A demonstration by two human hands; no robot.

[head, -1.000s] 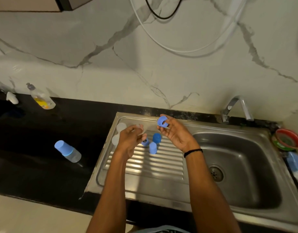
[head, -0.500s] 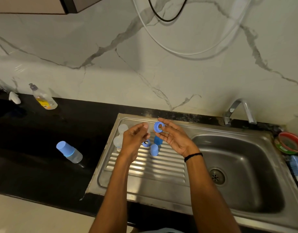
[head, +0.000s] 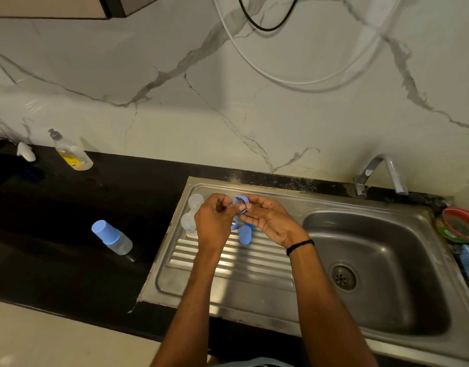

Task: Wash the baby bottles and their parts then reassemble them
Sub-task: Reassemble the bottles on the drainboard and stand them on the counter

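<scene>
A blue ring (head: 240,203) is held up over the far end of the drainboard (head: 228,263), between both hands. It is pinched by the left hand (head: 214,221) at its left edge, thumb and forefinger pressed together on it; it is gripped by the right hand (head: 267,221) from the right, fingers curled round it. Whether anything else is held in the left hand cannot be told. Below the hands a blue cap (head: 245,235) is stood on the drainboard, with a second blue part (head: 234,224) just left of it, half hidden. Two clear bottles (head: 195,201) are seen at the far left of the drainboard, partly behind the left hand. A capped bottle (head: 111,237) is stood on the black counter (head: 56,207), well left of the sink. A soap bottle (head: 70,152) is placed far left by the wall. The basin (head: 386,234) and tap (head: 379,173) are at right, a red bowl (head: 461,223) at the far right edge. A black band (head: 299,246) is worn on the right wrist.
</scene>
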